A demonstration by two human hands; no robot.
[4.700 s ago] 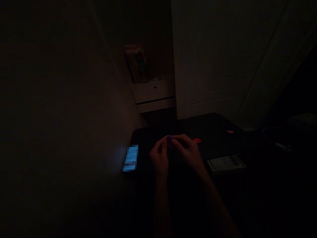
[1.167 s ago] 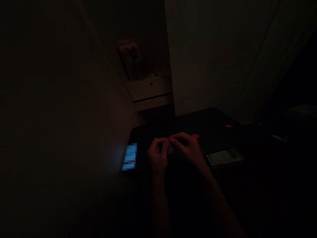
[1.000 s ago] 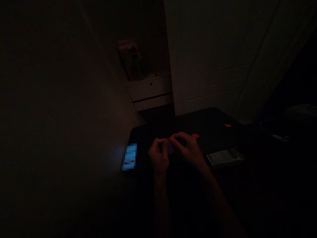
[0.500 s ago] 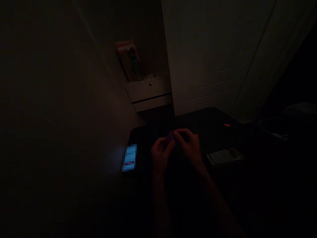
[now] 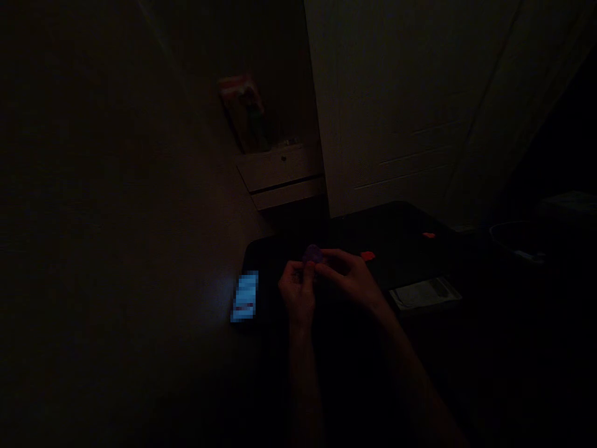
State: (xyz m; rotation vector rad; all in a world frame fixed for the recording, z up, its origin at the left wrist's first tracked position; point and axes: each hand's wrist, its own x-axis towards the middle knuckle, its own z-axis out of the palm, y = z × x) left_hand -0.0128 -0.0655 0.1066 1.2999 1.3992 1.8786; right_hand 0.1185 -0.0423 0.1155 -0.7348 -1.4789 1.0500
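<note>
In very dim light, a small purple roundish piece is pinched between both hands above a dark table; its kind is too dark to make out. My left hand has its thumb and fingers closed on the piece's lower left side. From the right, my right hand grips it with thumb and index finger. A small red-orange piece lies on the table just beyond my right hand. Farther right lies another small red-orange piece.
A lit phone-like screen, pixelated, is at the table's left edge by the wall. A pale flat item sits at the table's near right edge. Behind stand a drawer unit and a pale panelled door. A cable lies at right.
The purple piece has been turned in my fingers and now shows above my thumbs, where it hung below them a second ago. My right hand has shifted, uncovering the nearer red-orange piece.
</note>
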